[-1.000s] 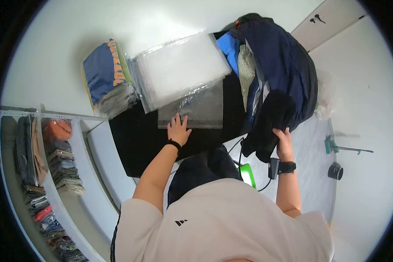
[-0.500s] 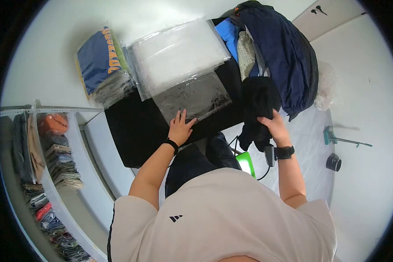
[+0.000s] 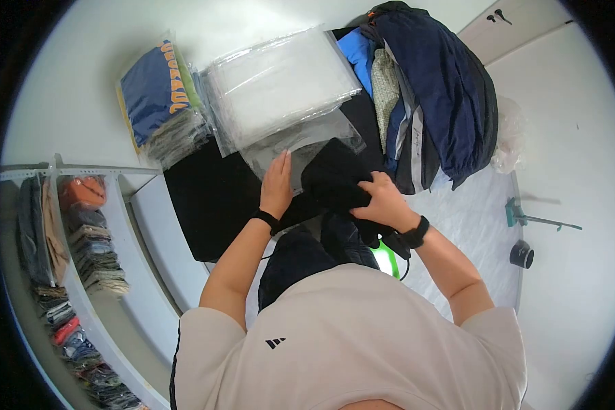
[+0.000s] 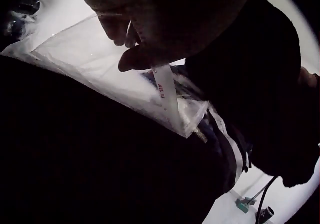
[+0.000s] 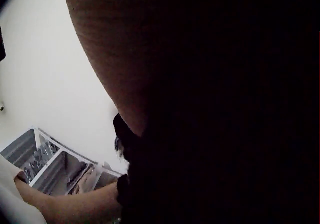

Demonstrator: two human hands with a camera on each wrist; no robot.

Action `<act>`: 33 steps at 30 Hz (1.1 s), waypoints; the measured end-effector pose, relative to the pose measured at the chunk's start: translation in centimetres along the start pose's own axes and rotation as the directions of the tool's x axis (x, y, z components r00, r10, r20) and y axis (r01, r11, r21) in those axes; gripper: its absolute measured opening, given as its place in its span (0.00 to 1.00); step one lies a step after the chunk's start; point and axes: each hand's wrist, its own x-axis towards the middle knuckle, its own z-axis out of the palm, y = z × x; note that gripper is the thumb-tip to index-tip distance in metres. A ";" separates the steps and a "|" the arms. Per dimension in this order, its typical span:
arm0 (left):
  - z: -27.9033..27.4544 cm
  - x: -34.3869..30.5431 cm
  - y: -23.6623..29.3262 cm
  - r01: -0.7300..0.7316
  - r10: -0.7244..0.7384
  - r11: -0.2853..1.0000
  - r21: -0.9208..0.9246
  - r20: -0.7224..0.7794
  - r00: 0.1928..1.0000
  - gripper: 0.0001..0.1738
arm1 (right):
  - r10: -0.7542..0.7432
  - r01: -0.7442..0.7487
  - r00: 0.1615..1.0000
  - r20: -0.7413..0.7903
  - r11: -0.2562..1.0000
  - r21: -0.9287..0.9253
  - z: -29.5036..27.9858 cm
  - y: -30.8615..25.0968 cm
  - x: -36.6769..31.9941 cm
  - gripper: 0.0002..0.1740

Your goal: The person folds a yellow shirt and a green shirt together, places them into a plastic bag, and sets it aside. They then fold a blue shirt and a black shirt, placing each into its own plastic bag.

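In the head view, the left hand [image 3: 277,186] lies at the near edge of a clear plastic bag [image 3: 266,152], fingers extended and close together. The left wrist view shows a strip of film with red print [image 4: 161,87] beside the thumb of the left hand [image 4: 165,33]; how far the film covers the hand I cannot tell. The right hand [image 3: 384,202] grips a folded black garment [image 3: 335,174] just right of the left hand, over the bag's right part. In the right wrist view, dark cloth [image 5: 225,134] hides the fingers.
A stack of clear bags [image 3: 280,85] lies behind, with bagged clothes [image 3: 154,102] to its left. Dark blue clothing [image 3: 444,96] is piled at the right on the black table surface [image 3: 205,198]. Shelves [image 3: 92,273] of folded clothes stand at the left.
The right hand has carried the black garment left from beside the clothing pile to the bag. The left hand has turned onto its side, and the bag's near edge has shifted around it.
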 end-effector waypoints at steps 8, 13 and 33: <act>-2.6 1.0 1.5 -0.023 0.026 0.987 -0.158 0.021 0.999 0.38 | 0.009 -0.004 0.993 0.118 0.999 -0.038 2.6 0.0 3.4 0.34; -3.9 1.2 3.3 0.020 -0.010 0.981 -0.192 0.053 0.999 0.37 | 0.164 -0.169 0.986 -0.043 0.971 -0.170 2.7 -1.2 5.1 0.34; -2.5 1.9 3.6 0.072 -0.072 0.996 0.055 0.006 0.997 0.25 | 0.385 -0.369 0.917 0.107 0.919 -0.137 2.3 -3.2 8.9 0.41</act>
